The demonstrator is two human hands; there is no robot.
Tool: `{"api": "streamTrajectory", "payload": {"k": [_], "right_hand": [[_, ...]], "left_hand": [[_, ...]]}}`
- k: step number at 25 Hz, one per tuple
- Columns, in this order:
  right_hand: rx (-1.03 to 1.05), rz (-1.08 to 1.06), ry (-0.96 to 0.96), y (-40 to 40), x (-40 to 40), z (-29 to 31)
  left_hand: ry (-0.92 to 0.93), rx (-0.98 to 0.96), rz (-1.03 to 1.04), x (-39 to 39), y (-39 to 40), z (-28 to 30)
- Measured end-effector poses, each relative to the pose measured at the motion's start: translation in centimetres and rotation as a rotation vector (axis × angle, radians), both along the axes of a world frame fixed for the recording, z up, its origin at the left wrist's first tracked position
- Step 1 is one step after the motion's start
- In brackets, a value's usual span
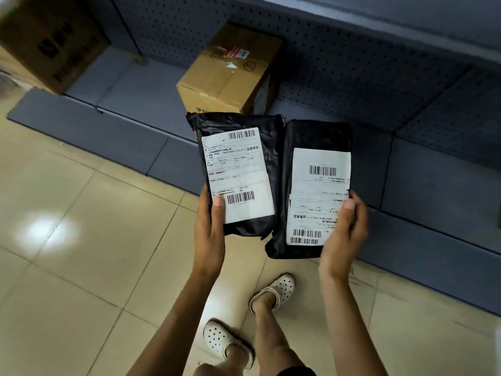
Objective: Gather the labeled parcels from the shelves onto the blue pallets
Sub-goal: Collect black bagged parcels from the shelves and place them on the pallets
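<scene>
While the left hand [210, 229] and right hand [343, 234] each pinched a black poly-bag parcel [238, 169] [314, 185] at its 6 o'clock end before the shelf [130, 104], both parcels appeared light, soft and slippery.

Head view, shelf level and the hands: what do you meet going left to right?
Dark printed carton → taped brown carton → left hand → upright-label black parcel → inverted-label black parcel → right hand.
</scene>
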State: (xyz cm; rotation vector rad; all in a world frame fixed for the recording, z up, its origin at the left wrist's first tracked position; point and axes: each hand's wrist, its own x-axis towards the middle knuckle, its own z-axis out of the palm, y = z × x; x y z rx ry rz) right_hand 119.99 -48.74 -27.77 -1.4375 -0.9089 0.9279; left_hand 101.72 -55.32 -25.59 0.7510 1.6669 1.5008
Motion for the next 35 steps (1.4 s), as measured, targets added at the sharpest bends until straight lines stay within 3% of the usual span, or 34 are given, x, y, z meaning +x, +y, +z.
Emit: {"api": "streamTrajectory", "payload": {"k": [21,35], "right_hand": [[0.492,0.281,0.275,-11.0,-17.2,31.0],[0.431,0.564,0.393,-17.2,-25.1,33.7]], "left_hand": [[0.316,0.477,0.383,-14.5,-16.4,27.3],[0.277,0.442,0.638,-19.4,-25.9,29.7]]}}
